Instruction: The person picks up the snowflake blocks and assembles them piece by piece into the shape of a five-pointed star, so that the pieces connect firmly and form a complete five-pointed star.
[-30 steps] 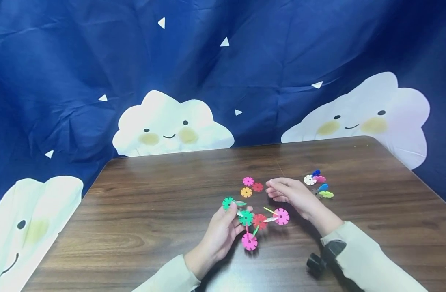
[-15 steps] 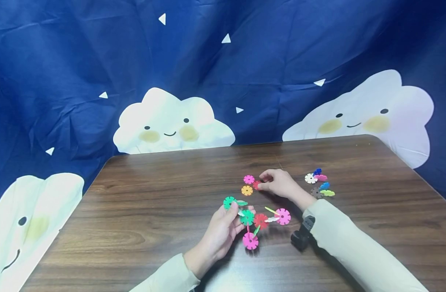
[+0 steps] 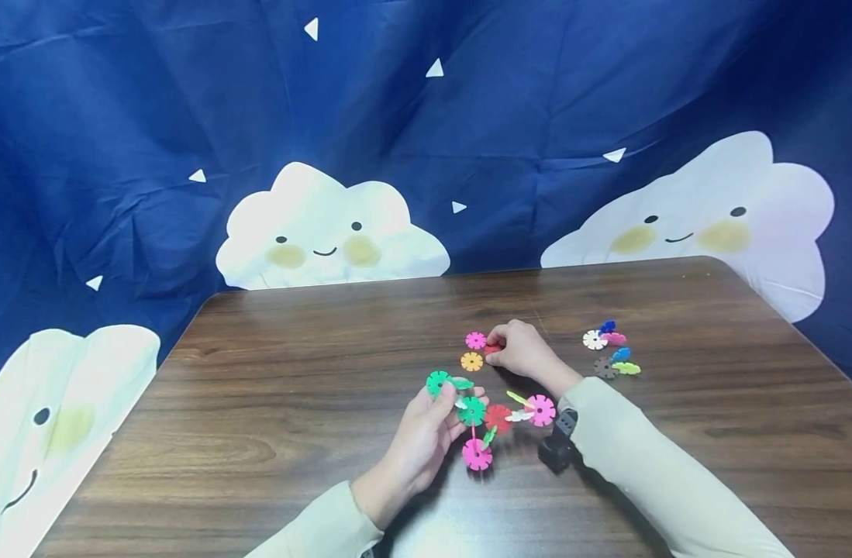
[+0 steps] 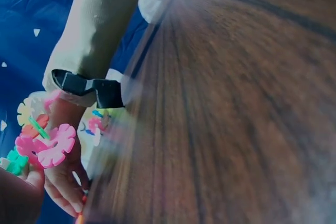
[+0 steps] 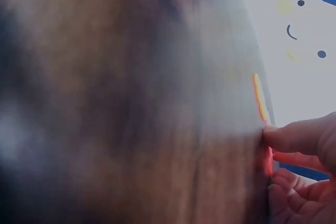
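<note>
At lower centre of the head view, the left hand (image 3: 413, 443) keeps linked discs (image 3: 498, 419) in its grip; above them, the right hand (image 3: 530, 353) pinches a red disc (image 3: 491, 349) at the worktop (image 3: 279, 387).

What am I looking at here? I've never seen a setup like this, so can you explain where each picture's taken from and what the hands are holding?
There is no machine here: a person works with two bare hands. The wide view comes from a camera worn on the head, looking forward and down. The two close views come from cameras worn on each wrist, so the brown table looks tipped sideways there.

The left hand holds a cluster of joined notched discs. The right hand pinches a loose red disc on the table. Beside it lie a pink disc and an orange disc, and farther right sits a group of discs in white, blue, pink, grey and lime. Behind the table hangs a blue backdrop with smiling clouds.
</note>
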Demonstrator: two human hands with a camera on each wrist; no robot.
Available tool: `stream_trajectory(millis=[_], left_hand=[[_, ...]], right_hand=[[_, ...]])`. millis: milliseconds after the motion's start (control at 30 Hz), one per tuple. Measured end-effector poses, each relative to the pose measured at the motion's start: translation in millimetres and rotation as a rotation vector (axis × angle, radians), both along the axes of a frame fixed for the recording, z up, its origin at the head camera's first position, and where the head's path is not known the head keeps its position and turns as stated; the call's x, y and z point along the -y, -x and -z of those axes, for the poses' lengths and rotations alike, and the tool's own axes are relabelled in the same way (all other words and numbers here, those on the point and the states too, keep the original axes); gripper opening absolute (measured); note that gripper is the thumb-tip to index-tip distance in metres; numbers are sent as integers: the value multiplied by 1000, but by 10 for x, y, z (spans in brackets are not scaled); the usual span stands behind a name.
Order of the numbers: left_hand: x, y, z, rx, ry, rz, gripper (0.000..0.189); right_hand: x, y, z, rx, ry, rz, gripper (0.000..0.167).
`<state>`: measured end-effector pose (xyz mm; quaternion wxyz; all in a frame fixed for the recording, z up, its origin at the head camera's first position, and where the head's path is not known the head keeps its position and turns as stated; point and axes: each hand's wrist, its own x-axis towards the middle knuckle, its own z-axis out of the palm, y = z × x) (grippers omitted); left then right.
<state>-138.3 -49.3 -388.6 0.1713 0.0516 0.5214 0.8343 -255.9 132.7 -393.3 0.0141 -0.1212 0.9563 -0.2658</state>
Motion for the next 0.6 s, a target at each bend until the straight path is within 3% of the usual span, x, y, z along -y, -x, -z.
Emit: stream_trajectory(millis=[300,600], left_hand=[[10,1,-16,-2,-8,-20,30],[0,18,-7,-9,-3,-47,26]], right_hand=[[0,-23,-73,49,-74,-5,15],[-64,-72,-55,90,-50,-15,19]])
